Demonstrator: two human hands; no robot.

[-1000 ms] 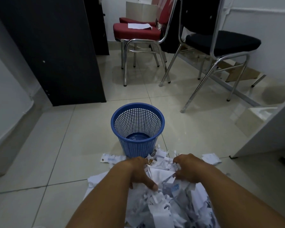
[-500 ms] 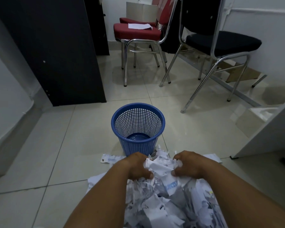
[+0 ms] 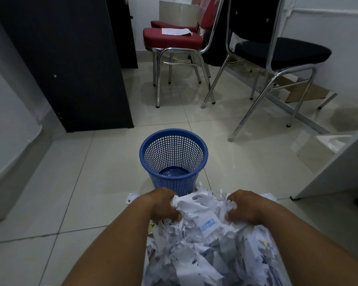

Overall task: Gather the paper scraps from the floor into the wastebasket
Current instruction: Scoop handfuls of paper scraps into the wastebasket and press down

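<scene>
The left hand [image 3: 163, 205] and the right hand [image 3: 246, 207] each curl round a side of a bunch of paper scraps [image 3: 205, 240], gripping it from both flanks. Half a second ago they sat closer together at the top of the heap; now they are further apart and the bunch bulges between them. The heap lies on the floor [image 3: 70, 182], touching the front of the blue wastebasket [image 3: 174, 185], which holds no paper. The fingertips are buried in scraps, and the heap runs off the bottom edge
</scene>
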